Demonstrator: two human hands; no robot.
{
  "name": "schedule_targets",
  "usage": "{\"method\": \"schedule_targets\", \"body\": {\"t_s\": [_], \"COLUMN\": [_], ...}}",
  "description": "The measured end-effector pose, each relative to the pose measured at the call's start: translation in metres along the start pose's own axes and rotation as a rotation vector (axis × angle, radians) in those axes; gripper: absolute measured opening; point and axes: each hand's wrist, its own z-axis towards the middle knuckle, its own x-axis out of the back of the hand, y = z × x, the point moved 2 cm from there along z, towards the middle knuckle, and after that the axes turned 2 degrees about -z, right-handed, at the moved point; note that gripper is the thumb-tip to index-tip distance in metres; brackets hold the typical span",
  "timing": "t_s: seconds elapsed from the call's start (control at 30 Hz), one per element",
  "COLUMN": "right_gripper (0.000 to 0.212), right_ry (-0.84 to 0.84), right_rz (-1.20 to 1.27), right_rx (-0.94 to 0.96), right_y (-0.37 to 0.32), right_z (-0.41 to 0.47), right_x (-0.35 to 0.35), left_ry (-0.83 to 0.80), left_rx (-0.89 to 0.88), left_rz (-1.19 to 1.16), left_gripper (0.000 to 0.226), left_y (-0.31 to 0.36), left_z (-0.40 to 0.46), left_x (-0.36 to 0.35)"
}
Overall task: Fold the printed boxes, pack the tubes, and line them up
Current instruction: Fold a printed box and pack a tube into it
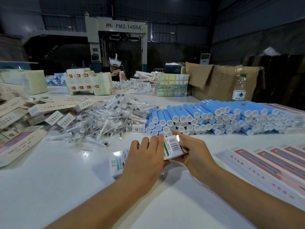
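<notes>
**Both hands on a printed box at the near middle of the packing table**

A printed box (172, 147) with a barcode face sits just off the white table (66, 187), near its front middle. The left hand (145, 157) lies over its left part with fingers curled onto the top edge, and the right hand (192, 151) grips its right end, thumb on the barcode panel. Whether a tube is inside cannot be told.

Just beyond the hands, a stack of blue tubes (214, 118) with white caps runs to the right. Left of it lies a heap of brush heads in clear wrappers (107, 119). Flat and folded boxes (24, 116) are strewn along the left edge; finished boxes (267, 164) lie side by side at the right.

Farther back stand bundles of flat cartons (87, 83), a water bottle (239, 88) and an open cardboard carton (219, 80), its contents hidden. Across the table a second person (115, 70) wearing a headset holds a box. Behind is a dim hall with a machine marked FMZ-1450A (127, 27).
</notes>
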Motion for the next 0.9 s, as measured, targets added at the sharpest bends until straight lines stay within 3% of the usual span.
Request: {"method": "schedule_targets", "body": {"t_s": [0.43, 0.83, 0.9], "right_gripper": [0.044, 0.053, 0.043], "right_ry": [0.049, -0.037, 0.030], "right_rz": [0.025, -0.361, -0.425], "right_rx": [-0.024, 0.184, 0.238], "right_y": [-0.007, -0.003, -0.005], "right_z": [-0.002, -0.010, -0.012], "right_x": [-0.001, -0.008, -0.007], "left_ry": [0.027, -0.007, -0.027], "left_rx": [-0.037, 0.025, 0.072], "left_rz": [0.045, 0.050, 0.039], "left_gripper": [0.066, 0.072, 0.073], "left_y": [0.001, -0.002, -0.004], "left_z": [-0.001, 0.005, 0.007], "left_x": [0.002, 0.009, 0.010]}}
